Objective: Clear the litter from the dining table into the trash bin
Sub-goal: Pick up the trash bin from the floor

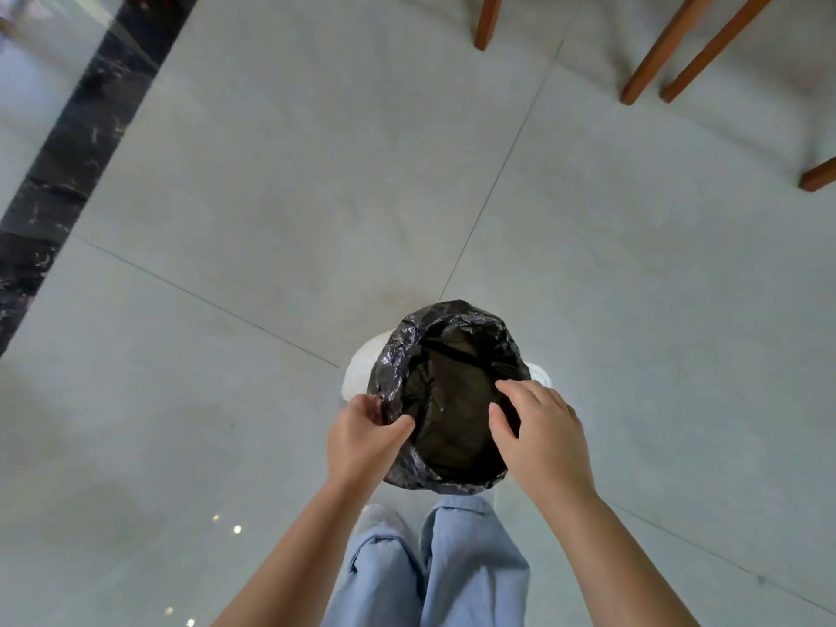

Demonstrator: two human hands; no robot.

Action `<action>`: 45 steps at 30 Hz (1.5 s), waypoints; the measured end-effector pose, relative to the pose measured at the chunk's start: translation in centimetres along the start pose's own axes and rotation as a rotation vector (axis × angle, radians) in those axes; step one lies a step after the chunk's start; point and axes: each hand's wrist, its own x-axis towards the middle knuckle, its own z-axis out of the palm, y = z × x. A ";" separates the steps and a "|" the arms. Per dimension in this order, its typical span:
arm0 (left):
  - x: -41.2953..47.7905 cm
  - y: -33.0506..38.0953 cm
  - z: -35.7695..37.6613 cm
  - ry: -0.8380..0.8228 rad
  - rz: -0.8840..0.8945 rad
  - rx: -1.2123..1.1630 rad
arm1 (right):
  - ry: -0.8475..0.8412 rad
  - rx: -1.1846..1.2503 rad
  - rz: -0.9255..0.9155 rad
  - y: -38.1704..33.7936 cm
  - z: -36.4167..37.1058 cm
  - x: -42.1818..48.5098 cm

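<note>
A white trash bin (pixel 357 364) stands on the floor just in front of my feet, lined with a crinkled black plastic bag (pixel 452 328) whose mouth gapes open. The inside looks dark and I see no litter in it. My left hand (pixel 362 438) pinches the bag's rim at the near left side. Over the right rim hovers my right hand (pixel 540 438), fingers spread and curled, touching or nearly touching the bag; I cannot tell which. The dining table and any litter are out of view.
Pale glossy floor tiles (pixel 271 196) surround the bin. Wooden chair or table legs (pixel 669 52) stand at the top right. A dark marble strip (pixel 68 160) runs diagonally along the left. My light blue trouser legs (pixel 434 567) are below the bin.
</note>
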 end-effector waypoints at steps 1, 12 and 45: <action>-0.8 0.8 -1.3 0.013 -0.005 -0.009 | 0.009 0.002 -0.004 -0.7 -1.3 -0.3; -13.1 15.6 -16.1 0.215 0.181 -0.142 | 0.195 0.080 -0.179 -12.7 -20.9 -4.0; -34.9 33.0 -37.3 0.625 0.517 -0.427 | 0.459 0.024 -0.497 -25.5 -50.4 -18.2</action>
